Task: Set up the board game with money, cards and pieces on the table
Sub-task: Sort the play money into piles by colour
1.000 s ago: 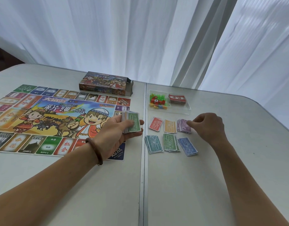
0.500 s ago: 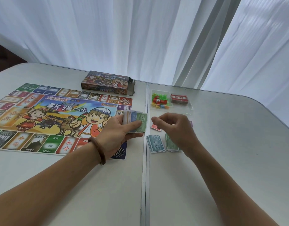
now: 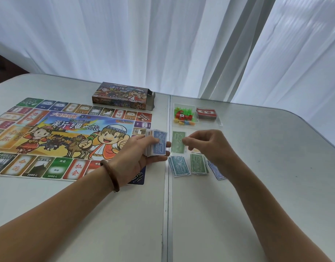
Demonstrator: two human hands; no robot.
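Bright diffuse daylight through the white curtains (image 3: 125, 44) behind the surface (image 3: 267, 195), curtains almost blown out toward their right side, pale sheen on the surface below them, faint soft shadow beside the left forearm (image 3: 58, 210), wide-angle bowing along the surface's far edge, small print slightly soft.

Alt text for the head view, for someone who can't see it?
A person's left hand holds a stack of play money while the right hand pinches a green note near sorted money piles on a white table. The game board lies to the left, with its box and a clear tray of pieces and cards farther back.
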